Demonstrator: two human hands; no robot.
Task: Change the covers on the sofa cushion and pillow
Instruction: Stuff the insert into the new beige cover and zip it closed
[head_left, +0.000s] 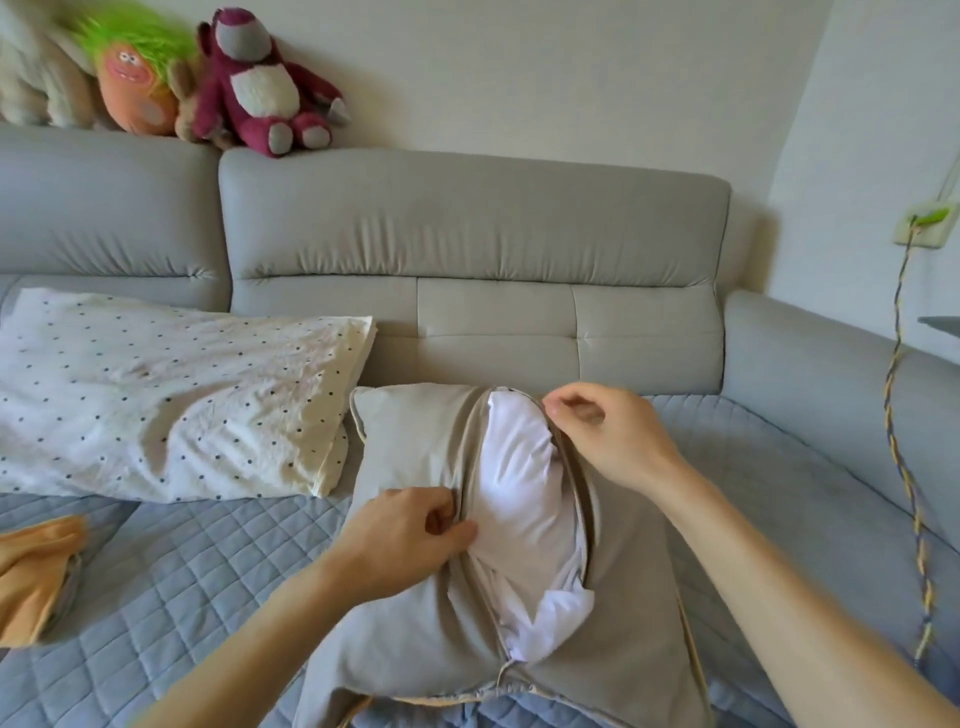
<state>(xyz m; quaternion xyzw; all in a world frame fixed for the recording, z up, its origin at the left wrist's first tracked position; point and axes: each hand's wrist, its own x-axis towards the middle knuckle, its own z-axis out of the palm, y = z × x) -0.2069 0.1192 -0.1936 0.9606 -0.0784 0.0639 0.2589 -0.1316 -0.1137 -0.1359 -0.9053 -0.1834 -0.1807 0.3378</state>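
Note:
A sofa cushion lies on the seat in front of me in a grey-beige cover (410, 457) whose zipper gapes open, baring the white inner cushion (524, 499). My left hand (410, 535) pinches the left edge of the opening with fingers and thumb. My right hand (608, 431) grips the right edge near the far end of the zipper, fingers curled over the fabric. A pillow in a white cover with dark dots (171, 395) lies to the left against the backrest.
The grey sofa (467, 234) carries a blue quilted seat pad (208, 561). An orange cloth (31, 571) lies at the left edge. Plush toys (260, 88) sit atop the backrest. A braided cable (904, 467) hangs from a wall socket at right.

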